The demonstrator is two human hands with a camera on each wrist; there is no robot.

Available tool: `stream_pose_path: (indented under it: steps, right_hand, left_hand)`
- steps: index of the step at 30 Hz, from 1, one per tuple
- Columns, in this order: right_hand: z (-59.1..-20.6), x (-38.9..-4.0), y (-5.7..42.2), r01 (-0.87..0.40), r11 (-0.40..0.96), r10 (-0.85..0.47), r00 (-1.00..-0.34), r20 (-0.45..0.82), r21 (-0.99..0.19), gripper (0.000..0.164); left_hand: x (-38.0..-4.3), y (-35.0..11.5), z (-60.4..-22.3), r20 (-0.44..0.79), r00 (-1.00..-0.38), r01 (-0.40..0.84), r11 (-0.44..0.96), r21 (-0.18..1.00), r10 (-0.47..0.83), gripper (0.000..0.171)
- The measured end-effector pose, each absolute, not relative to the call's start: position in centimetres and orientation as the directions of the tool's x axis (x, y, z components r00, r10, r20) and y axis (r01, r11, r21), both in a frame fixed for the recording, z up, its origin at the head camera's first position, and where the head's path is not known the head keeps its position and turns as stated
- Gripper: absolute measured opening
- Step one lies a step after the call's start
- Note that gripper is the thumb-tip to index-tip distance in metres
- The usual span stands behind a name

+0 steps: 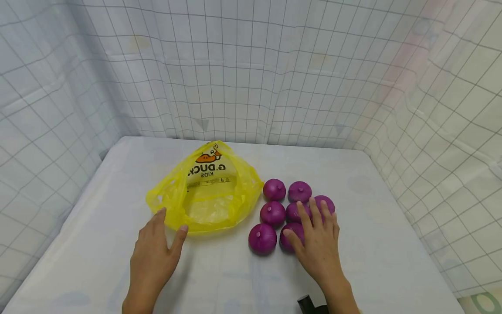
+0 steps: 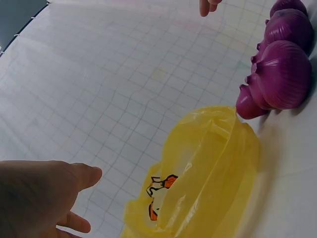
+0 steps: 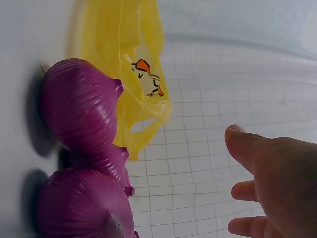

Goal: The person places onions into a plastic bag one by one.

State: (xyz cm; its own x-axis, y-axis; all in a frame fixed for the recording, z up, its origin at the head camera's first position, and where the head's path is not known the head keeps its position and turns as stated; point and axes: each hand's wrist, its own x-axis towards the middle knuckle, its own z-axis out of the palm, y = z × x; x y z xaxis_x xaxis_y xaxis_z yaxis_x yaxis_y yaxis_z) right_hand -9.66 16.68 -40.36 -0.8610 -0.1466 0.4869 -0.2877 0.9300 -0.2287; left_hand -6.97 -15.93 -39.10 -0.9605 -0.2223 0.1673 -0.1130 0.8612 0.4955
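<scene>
7 purple onions, 1 yellow plastic bag, 2 bare hands, 1 white table

Glossy plastic bag and smooth, shiny onions

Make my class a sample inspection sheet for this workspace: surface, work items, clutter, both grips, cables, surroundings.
Surface: table, pale, with faint marks.
Work items: yellow bag with duck print; seven purple onions in view, grouped to its right in the head view.
Clutter: one black object, cut off at the head view's bottom edge; unidentified.
Left grip: left hand beside the bag, holding nothing.
Right grip: right hand above the onions, holding nothing.
Cables: nothing seen.
Surroundings: pale grid-patterned sheets behind and at both sides.
</scene>
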Motion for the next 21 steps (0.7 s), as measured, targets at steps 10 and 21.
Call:
stream_pose_path:
  steps: [10,21]
  right_hand:
    - [-40.4,-9.5,17.5,-0.274,0.926,-0.115,-0.859,0.499,-0.259,0.072]
    - [-40.5,-9.7,18.3,-0.257,0.925,-0.083,-0.855,0.512,-0.280,0.073]
  left_hand:
    - [-7.6,-17.3,-39.9,0.152,-0.944,-0.140,0.773,0.618,-0.293,0.072]
    - [-8.6,-19.0,-41.8,0.073,-0.919,-0.210,0.638,0.741,-0.387,0.069]
